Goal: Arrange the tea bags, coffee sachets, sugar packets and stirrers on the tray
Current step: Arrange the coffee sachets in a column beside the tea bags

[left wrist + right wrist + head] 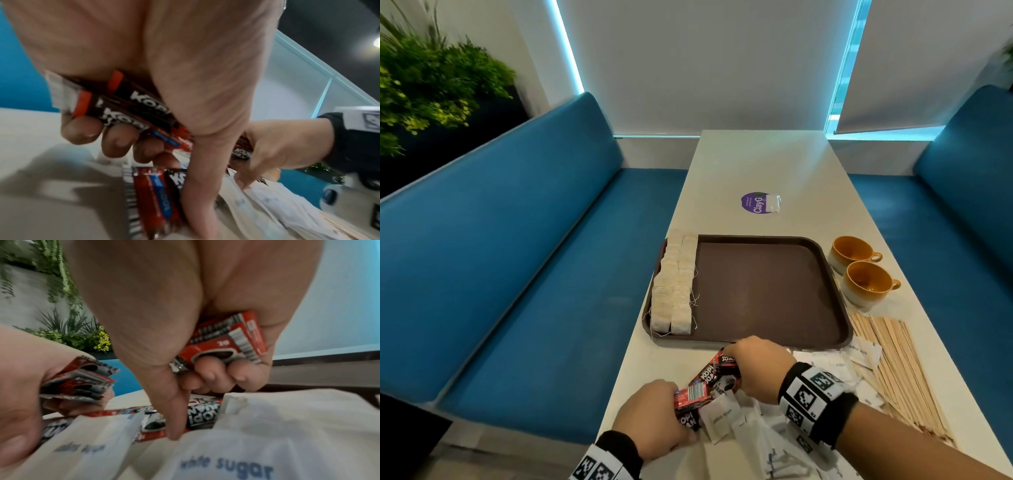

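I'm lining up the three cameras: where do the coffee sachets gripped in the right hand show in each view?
Head: coffee sachets at bottom centre, under the right hand.
Left wrist: a sliver right of centre, behind the right hand.
Right wrist: upper centre-right, against the curled fingers.
Shared landmark: the white sugar packets.

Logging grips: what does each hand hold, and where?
Both hold coffee sachets: left hand grips a bunch around its middle, right hand grips several near their ends.

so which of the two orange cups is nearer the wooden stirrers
The front cup, the one closer to the person: it stands just beyond the far ends of the stirrers. The other cup sits behind it, further up the table.
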